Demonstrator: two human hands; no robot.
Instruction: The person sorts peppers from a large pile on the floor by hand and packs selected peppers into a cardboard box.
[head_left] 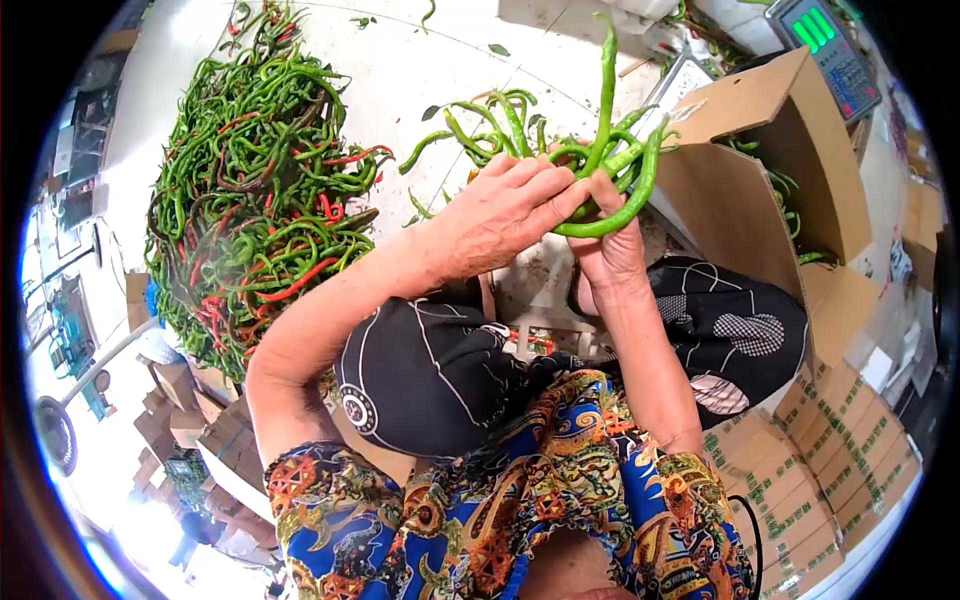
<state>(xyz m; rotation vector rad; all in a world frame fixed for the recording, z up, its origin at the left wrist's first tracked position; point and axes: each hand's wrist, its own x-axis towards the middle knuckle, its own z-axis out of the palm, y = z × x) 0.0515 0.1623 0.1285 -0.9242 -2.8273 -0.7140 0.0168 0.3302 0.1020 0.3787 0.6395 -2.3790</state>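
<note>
Both hands are together near the upper middle, around a bunch of long green peppers [608,100]. My left hand [515,210] reaches in from the left, its fingers wrapped over the stems or lower ends of the bunch. My right hand [612,245] is closed round the same bunch from below, and one curved pepper bends across its fingers. Beyond the hands, more green peppers [515,122] fan out above the floor. A large heap of green and red peppers [250,200] lies at the left.
An open cardboard box [740,200] with green peppers inside stands at the right. Behind it is a scale display [828,55] with green digits. Stacked flat cartons [840,460] lie at the lower right. My knees are below the hands.
</note>
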